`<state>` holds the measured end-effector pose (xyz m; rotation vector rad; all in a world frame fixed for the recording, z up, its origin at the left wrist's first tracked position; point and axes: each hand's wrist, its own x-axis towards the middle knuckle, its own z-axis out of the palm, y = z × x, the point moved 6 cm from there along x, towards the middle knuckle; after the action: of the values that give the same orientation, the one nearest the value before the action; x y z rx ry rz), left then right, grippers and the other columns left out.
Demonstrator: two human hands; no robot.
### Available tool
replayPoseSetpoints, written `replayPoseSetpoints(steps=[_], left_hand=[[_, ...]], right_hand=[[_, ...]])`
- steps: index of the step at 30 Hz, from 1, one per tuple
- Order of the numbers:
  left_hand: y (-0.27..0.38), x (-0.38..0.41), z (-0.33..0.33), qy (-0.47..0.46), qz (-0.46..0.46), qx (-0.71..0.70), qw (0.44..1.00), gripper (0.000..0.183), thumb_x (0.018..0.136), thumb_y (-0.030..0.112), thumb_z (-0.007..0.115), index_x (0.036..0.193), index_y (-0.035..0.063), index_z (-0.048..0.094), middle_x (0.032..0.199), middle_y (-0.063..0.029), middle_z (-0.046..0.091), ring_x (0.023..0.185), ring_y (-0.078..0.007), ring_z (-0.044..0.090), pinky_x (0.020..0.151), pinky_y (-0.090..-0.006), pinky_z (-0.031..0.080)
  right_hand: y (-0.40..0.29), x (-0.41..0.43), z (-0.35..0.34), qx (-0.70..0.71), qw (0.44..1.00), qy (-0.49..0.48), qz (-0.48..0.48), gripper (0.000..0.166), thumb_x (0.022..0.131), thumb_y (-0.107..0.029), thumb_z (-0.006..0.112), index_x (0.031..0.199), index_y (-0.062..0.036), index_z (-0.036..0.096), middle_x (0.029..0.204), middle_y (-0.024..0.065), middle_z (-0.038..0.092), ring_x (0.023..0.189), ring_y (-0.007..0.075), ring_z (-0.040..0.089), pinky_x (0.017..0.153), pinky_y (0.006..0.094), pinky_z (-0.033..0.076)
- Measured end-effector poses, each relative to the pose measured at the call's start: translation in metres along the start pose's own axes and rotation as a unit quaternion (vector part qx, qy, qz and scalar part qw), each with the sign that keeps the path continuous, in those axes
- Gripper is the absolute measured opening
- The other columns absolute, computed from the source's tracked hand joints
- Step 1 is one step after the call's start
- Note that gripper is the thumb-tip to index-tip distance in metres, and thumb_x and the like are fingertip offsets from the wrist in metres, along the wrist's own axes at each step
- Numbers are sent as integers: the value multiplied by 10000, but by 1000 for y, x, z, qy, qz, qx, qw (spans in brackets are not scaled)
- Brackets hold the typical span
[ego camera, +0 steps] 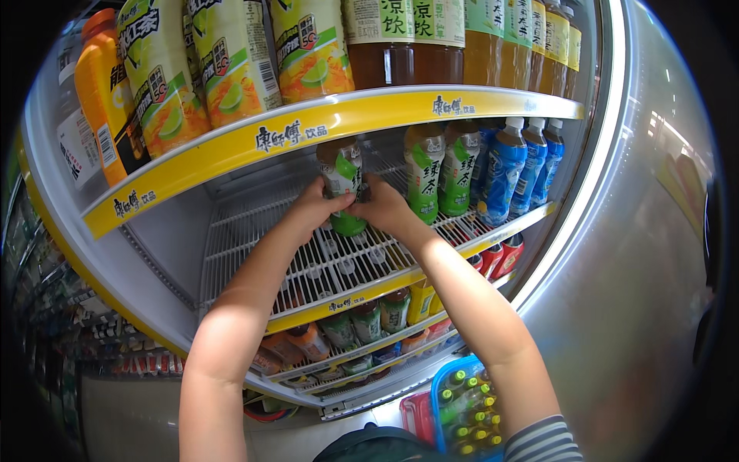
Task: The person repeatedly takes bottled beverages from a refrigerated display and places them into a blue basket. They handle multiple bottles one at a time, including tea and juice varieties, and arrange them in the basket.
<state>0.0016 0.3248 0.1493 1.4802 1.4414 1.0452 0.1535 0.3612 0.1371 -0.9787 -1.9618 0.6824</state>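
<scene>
Between my two hands is a green tea bottle (348, 225) with a green and white label, upright above the white wire shelf (248, 242) of a drinks fridge. My left hand (314, 205) grips its left side and my right hand (381, 202) its right side, thumbs nearly meeting at the front. Whether its base rests on the wires I cannot tell. To the right on the same shelf stand two matching green tea bottles (424, 179), then several blue-labelled bottles (503, 176) with white caps.
A yellow-edged shelf (369, 118) with large tea bottles (312, 52) hangs just above my hands. Lower shelves hold more bottles (365, 323). On the floor at right, a blue basket (434, 398) holds several yellow- and green-capped bottles beside a red container (417, 413). The glass door (629, 277) stands to the right.
</scene>
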Motion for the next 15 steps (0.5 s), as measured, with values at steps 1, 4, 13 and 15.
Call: replayPoseSetpoints(steps=[1, 4, 13, 15], left_hand=[[1, -7, 2, -9, 5, 0, 1000, 647, 886, 270, 768, 1411, 90, 436, 1348, -98, 576, 1216, -256, 569, 940, -448, 503], [5, -33, 12, -29, 21, -3, 999, 615, 904, 261, 752, 1402, 67, 446, 1332, -110, 586, 1210, -254, 570, 957, -427, 493], [26, -95, 43, 39, 282, 76, 956, 526, 863, 66, 748, 1328, 13, 509, 1265, -98, 621, 1178, -185, 570, 1008, -356, 461], [62, -131, 59, 12, 329, 56, 943, 505, 860, 71, 751, 1309, 17, 527, 1250, -98, 627, 1162, -184, 578, 1002, -357, 466]], right_hand=[[-8, -11, -4, -16, 1000, -8, 10, 643, 739, -348, 804, 1192, 29, 548, 1022, 279, 682, 1019, 437, 659, 856, 460, 518], [-25, -38, -15, -61, 998, -9, 2, 549, 758, -319, 806, 1136, 23, 602, 958, 259, 688, 937, 411, 674, 808, 432, 519], [-66, -122, -42, -40, 982, 121, -142, 402, 833, -219, 747, 1101, 2, 545, 1058, 269, 626, 985, 489, 598, 797, 523, 500], [-78, -141, -60, -43, 963, 169, -204, 382, 820, -141, 737, 1130, -24, 546, 1029, 219, 605, 956, 465, 601, 765, 497, 512]])
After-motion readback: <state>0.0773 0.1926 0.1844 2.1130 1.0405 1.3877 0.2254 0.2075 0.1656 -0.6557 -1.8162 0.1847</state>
